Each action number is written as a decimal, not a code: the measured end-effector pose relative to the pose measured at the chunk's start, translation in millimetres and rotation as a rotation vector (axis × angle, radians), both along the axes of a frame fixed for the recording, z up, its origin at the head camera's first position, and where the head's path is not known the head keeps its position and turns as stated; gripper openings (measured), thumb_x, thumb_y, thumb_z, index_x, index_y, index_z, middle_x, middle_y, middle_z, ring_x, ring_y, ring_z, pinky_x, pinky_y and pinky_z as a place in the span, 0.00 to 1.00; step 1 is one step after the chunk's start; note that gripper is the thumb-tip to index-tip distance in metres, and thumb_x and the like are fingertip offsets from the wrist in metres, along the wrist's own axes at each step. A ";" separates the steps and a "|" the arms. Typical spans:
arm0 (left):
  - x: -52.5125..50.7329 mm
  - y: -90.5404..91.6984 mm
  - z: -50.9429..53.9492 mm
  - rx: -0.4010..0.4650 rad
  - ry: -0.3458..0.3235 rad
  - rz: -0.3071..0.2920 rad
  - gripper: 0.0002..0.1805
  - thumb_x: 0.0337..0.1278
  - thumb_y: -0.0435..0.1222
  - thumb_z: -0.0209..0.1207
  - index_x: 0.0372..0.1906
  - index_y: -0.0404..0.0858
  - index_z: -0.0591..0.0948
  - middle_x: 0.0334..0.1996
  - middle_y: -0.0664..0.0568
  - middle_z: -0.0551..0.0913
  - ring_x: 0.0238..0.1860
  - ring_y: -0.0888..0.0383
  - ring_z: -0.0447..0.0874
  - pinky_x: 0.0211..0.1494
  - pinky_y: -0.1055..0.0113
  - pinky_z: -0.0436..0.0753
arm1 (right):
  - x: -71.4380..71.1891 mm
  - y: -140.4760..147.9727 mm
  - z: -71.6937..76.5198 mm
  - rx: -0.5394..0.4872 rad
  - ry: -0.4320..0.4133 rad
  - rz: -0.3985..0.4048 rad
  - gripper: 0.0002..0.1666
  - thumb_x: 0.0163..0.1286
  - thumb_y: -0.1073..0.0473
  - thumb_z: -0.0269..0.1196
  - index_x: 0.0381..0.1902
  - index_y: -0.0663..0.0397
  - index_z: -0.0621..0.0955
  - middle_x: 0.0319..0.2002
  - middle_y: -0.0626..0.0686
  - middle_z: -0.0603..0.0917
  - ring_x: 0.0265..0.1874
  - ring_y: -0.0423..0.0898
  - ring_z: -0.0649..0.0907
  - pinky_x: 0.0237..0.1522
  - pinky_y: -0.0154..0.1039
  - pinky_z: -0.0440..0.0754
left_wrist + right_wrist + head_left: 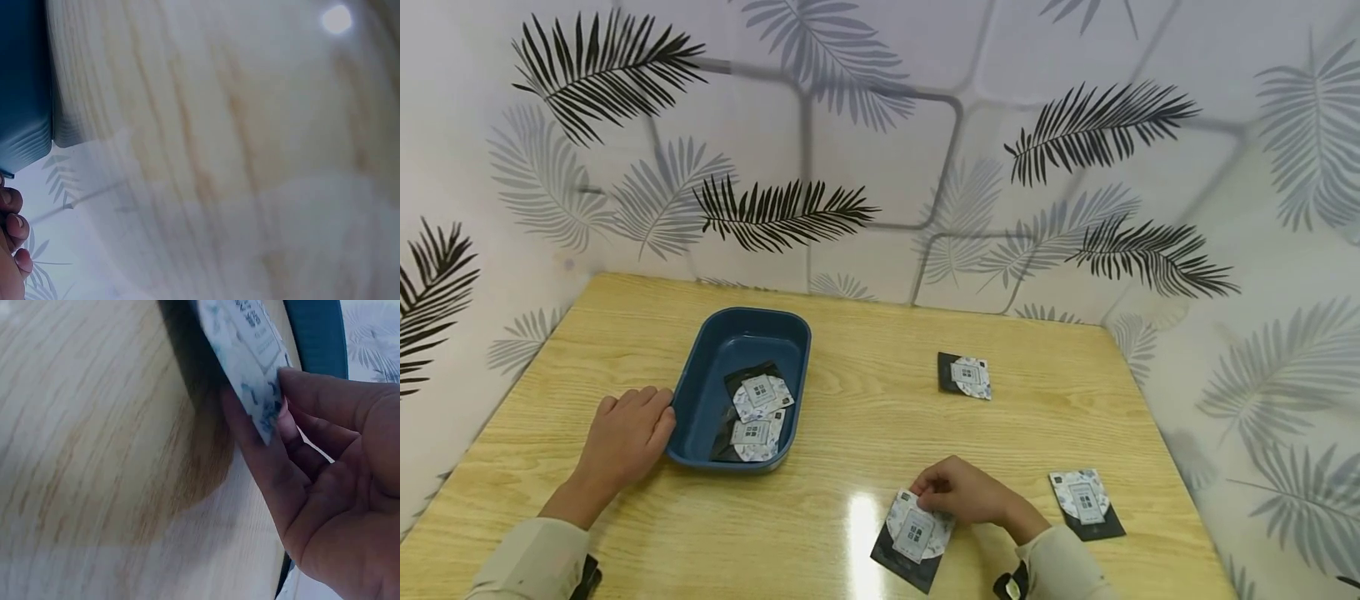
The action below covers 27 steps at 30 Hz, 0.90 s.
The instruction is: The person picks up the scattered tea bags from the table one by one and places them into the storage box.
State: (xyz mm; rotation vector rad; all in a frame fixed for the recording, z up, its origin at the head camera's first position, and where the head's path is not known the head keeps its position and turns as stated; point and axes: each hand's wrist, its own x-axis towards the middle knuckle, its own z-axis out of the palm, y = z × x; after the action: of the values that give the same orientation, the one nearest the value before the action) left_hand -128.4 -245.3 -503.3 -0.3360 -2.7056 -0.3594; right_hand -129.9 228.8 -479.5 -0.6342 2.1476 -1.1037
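Observation:
My right hand (958,493) pinches the upper edge of a flat black-and-white floral packet (912,546) at the front of the table. In the right wrist view, thumb and fingers hold the packet (247,359) by its corner, tilted off the wood. My left hand (628,437) rests against the left side of a blue plastic bin (700,408), its fingers loosely bent; no finger shows inside the bin. The left wrist view catches only some fingertips (17,228) beside the bin (25,81). Two similar packets (758,392) (752,435) overlap inside the bin.
One more packet (965,375) lies toward the back of the table, and another packet (1086,504) is right of my right hand. The wood-grain table (865,392) meets a leaf-patterned covering (880,250) at the back and sides.

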 end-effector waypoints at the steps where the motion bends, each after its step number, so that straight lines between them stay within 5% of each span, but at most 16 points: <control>1: 0.2 -0.2 0.1 0.000 -0.003 0.001 0.09 0.66 0.35 0.50 0.27 0.43 0.70 0.23 0.54 0.67 0.28 0.53 0.69 0.35 0.61 0.56 | -0.4 1.1 0.2 -0.019 -0.024 -0.019 0.10 0.69 0.66 0.61 0.42 0.70 0.83 0.35 0.60 0.86 0.29 0.34 0.79 0.33 0.29 0.77; 10: 0.2 -1.2 -0.1 -0.010 -0.018 0.003 0.09 0.66 0.35 0.50 0.27 0.43 0.70 0.23 0.54 0.68 0.28 0.53 0.70 0.35 0.60 0.57 | -1.3 6.5 2.3 -0.087 -0.162 -0.162 0.12 0.70 0.68 0.58 0.44 0.75 0.80 0.28 0.48 0.82 0.25 0.36 0.76 0.27 0.28 0.72; 27: 0.3 -0.1 3.6 -0.023 -0.015 -0.004 0.08 0.66 0.35 0.50 0.28 0.43 0.70 0.24 0.54 0.70 0.28 0.53 0.69 0.35 0.61 0.56 | -5.6 6.5 8.6 -0.072 -0.173 -0.299 0.14 0.70 0.66 0.58 0.46 0.74 0.80 0.27 0.43 0.83 0.24 0.34 0.77 0.25 0.29 0.73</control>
State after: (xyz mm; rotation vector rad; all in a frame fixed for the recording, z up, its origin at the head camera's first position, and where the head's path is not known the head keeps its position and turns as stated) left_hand -128.1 -245.4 -499.8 -0.3471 -2.7264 -0.3334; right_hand -135.5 235.3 -470.9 -0.2404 2.1034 -1.3458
